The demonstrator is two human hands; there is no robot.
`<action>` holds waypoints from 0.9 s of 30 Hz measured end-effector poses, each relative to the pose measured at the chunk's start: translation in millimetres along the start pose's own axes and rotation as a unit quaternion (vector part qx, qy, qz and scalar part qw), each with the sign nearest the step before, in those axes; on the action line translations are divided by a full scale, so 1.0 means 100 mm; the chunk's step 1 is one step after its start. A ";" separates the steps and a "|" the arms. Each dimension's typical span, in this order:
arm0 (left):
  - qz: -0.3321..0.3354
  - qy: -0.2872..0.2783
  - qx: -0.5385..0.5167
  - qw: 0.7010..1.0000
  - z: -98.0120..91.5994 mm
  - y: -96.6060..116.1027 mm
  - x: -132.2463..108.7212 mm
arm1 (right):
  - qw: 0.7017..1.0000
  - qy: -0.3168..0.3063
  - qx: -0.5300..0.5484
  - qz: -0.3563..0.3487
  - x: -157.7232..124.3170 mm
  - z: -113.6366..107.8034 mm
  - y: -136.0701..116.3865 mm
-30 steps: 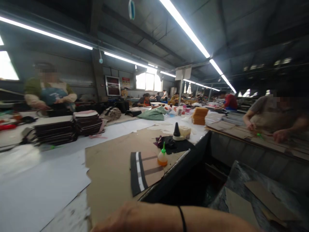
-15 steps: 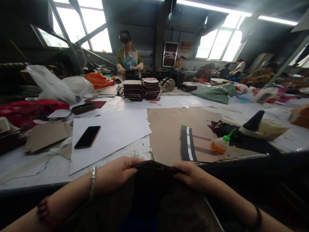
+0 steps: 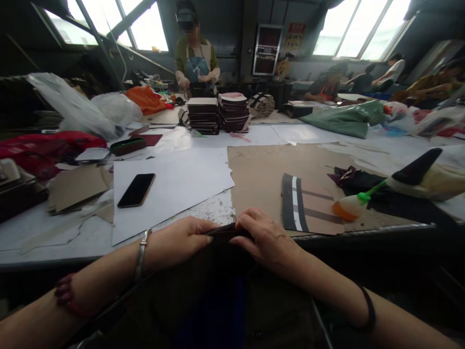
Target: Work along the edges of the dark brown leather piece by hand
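Observation:
Both hands pinch the upper edge of a dark brown piece of material at the table's near edge; its lower part is lost in shadow, so its exact kind does not show. My left hand, with a silver bangle at the wrist, grips the edge from the left, thumb on the near side. From the right, my right hand closes its fingers and thumb over the same edge. Beyond it on brown card lies a flat striped panel. A bottle of orange liquid with a green nozzle rests against that panel.
A black phone lies on white sheets to the left. Stacked dark pieces stand farther back, before a co-worker in an apron. Plastic bags and red cloth crowd the left; a green cloth lies back right.
My right hand has moved left along the edge, closer to my left hand, and now reaches over it. My left hand keeps its grip. The camera view has tilted down.

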State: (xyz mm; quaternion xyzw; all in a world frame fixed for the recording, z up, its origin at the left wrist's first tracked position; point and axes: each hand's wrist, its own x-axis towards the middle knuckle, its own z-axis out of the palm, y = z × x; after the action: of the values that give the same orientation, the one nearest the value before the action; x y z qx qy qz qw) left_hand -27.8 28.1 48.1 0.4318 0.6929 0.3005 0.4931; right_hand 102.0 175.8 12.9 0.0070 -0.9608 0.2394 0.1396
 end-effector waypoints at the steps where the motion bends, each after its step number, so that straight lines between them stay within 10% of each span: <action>1: -0.002 0.003 0.004 1.000 0.00 0.00 0.00 | 1.000 -0.001 0.000 0.002 0.02 0.02 0.00; 27: -0.050 -0.030 -0.097 0.994 0.04 0.00 0.00 | 0.994 0.003 0.000 0.111 0.10 0.08 -0.01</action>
State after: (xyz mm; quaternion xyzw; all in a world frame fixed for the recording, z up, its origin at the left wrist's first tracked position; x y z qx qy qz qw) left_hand -24.0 28.1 47.0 0.3552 0.6660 0.3278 0.5681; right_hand 90.5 171.3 9.1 -0.1003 -0.9552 0.2538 0.1147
